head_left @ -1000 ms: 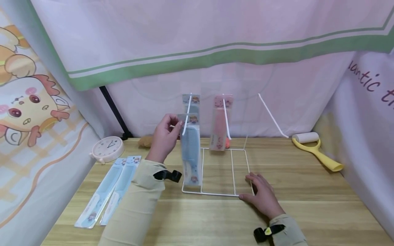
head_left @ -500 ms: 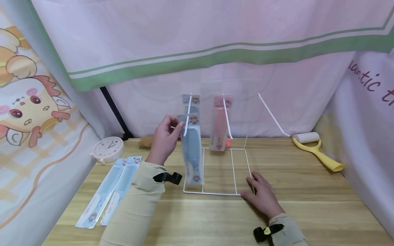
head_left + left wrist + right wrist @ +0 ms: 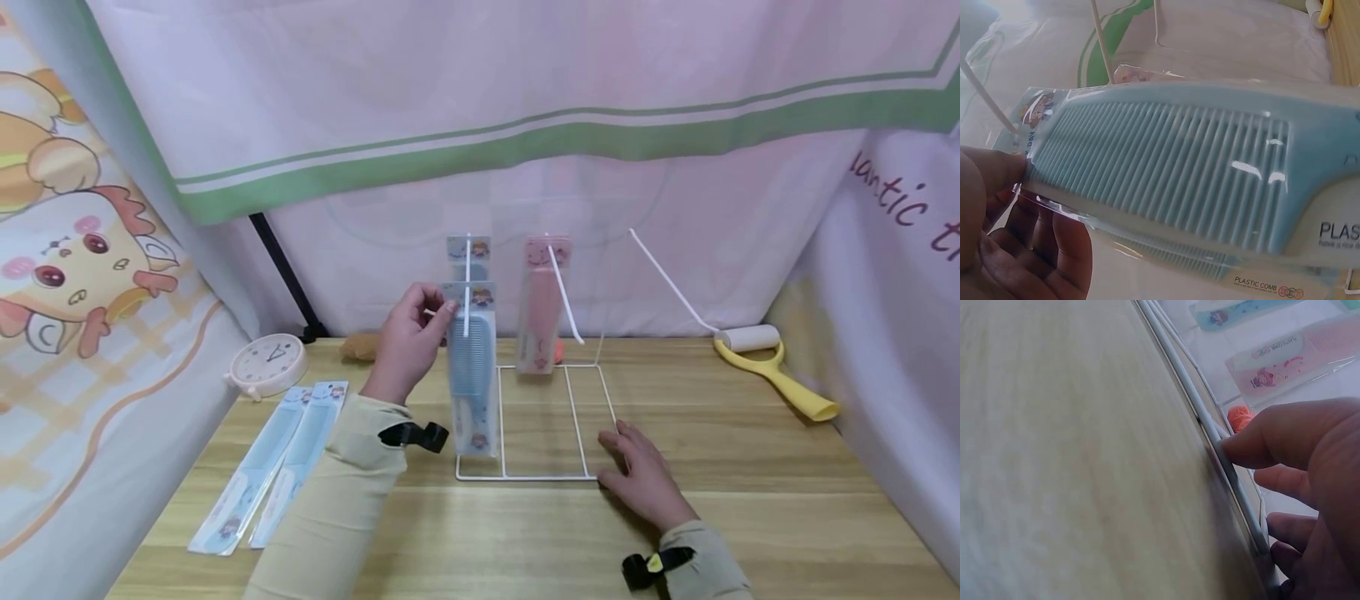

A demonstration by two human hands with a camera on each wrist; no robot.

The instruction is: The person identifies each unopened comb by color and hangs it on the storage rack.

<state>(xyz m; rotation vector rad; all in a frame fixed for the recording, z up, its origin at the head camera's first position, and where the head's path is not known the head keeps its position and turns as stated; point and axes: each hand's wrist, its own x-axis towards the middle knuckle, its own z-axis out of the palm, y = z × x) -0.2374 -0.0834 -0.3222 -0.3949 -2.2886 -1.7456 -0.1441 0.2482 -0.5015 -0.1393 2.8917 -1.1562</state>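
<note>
left hand: pinches the top of a packaged blue comb at the white wire rack's left peg
right hand: fingers resting flat on the rack's near right corner
rack: blue comb behind, pink comb on middle peg
table left: two packaged blue combs, clock
far right: yellow lint roller

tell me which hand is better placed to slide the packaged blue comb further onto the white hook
Left. The left hand already pinches the top of the blue comb pack at the hook; the right hand rests on the rack base.

Makeshift shop display: bedsheet backdrop, packaged combs on rack.
</note>
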